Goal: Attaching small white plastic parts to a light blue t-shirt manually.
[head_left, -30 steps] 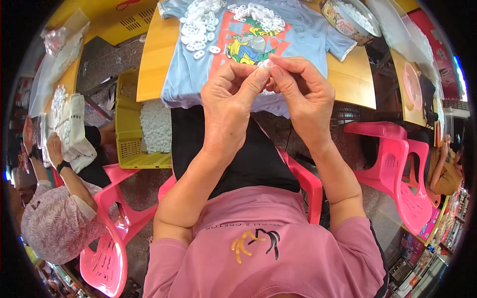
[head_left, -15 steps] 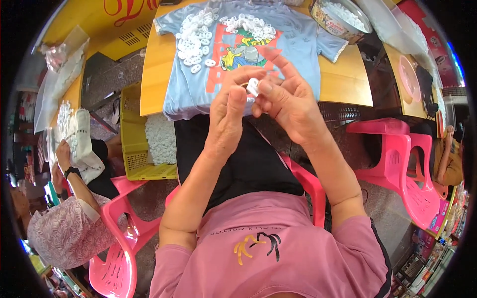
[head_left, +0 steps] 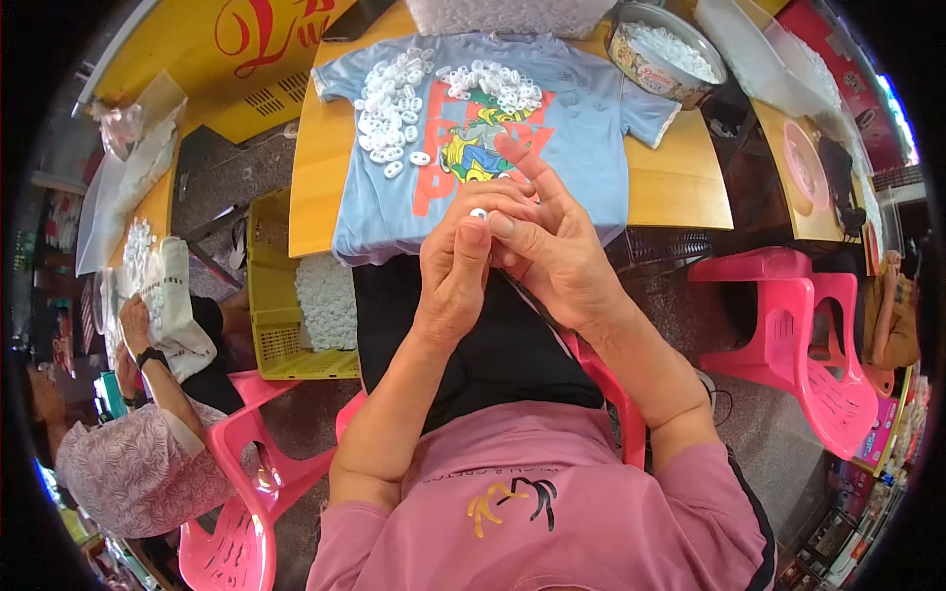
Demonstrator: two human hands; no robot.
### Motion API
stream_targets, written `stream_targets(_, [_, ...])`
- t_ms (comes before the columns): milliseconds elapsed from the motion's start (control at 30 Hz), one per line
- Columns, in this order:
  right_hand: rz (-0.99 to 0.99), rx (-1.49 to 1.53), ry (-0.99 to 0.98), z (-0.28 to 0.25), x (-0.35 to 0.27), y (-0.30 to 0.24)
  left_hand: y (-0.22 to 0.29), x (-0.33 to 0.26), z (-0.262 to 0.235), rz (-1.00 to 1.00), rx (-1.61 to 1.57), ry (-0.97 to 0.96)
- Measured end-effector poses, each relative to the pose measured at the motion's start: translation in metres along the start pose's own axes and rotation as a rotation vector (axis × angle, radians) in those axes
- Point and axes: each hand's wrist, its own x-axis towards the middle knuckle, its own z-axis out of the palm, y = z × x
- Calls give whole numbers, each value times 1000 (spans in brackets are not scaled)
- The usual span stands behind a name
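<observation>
Now drawn back over the lap: left hand and right hand together pinching small white plastic ring, above light-blue printed T-shirt.

Both hands and the small white ring now nearer the lap.

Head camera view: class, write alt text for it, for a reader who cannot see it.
Seen from above, a seated person's left hand and right hand pinch a small white ring together over a light blue T-shirt spread on a yellow table. More white rings lie heaped on the shirt.
</observation>
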Motion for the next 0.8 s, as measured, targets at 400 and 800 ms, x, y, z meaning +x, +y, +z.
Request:
stream_targets(400, [-23,-105,-20,8,8,-2,26,2,2,-100,-214,13])
stream_targets(800, [-502,-1292,42,-33,88,-11,83,-62,-111,-237,386,384])
